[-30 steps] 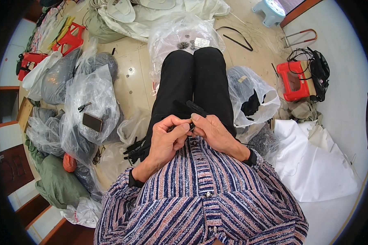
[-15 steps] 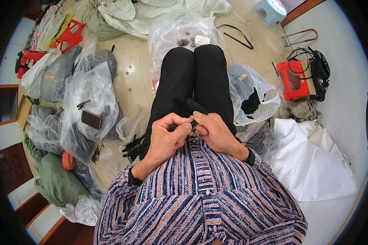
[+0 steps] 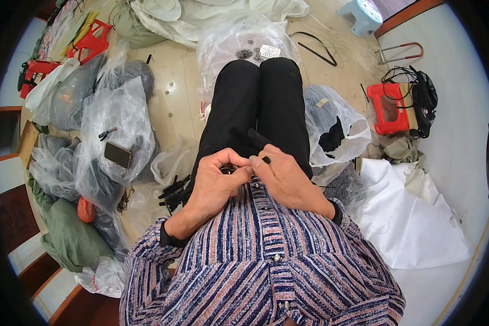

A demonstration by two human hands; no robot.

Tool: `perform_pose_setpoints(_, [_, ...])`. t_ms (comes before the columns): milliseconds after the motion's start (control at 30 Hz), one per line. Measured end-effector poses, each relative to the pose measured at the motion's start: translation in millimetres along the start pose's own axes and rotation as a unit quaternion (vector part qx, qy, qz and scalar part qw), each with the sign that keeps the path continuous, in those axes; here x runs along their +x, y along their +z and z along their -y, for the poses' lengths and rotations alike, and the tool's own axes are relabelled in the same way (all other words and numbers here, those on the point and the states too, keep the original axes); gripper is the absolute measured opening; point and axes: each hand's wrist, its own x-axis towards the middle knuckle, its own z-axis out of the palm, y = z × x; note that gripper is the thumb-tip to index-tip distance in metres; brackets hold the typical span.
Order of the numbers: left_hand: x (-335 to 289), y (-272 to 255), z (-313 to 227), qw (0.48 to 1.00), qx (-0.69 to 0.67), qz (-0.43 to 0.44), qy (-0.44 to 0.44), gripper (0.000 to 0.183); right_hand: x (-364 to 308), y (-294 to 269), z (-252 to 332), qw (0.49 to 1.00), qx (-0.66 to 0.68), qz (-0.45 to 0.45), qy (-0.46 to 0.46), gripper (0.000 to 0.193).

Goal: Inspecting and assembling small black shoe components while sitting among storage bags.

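Above my lap, my two hands meet at the fingertips. My left hand is closed in a pinch on a small dark metal buckle, partly hidden by the fingers. Pressed against it, my right hand grips a black strap, whose short end pokes out between the fingers. How strap and buckle are joined is covered by the fingertips. Another dark strip lies across my black trousers just beyond the hands. A bunch of black straps rests beside my left thigh.
Past my knees, a clear plastic bag holds several small metal buckles. Stuffed plastic bags with a phone on top crowd the left. To the right are an open bag, white cloth and a red-framed object.
My right hand has shifted slightly, and the strap's short end now shows above its fingers. The left hand stays pinched on the buckle. The whole view has moved a little.
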Motion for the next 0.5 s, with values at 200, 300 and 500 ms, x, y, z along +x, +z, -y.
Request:
perform_pose_setpoints(200, [-1.2, 6.9, -5.6, 0.976, 0.173, -0.043, 0.127, 0.01, 0.5, 0.4, 8.2, 0.96, -0.227, -0.02, -0.165, 0.016])
perform_pose_setpoints(300, [-5.7, 6.1, -1.6, 0.977, 0.181, -0.032, 0.106, 0.015, -3.7, 3.2, 5.1, 0.945, -0.271, -0.025, -0.182, 0.016])
perform_pose_setpoints(500, [-1.4, 7.5, 13.3, 0.975, 0.147, -0.055, 0.16, 0.013, 2.2, -1.3, 2.7, 0.908, -0.342, 0.0, -0.242, 0.022])
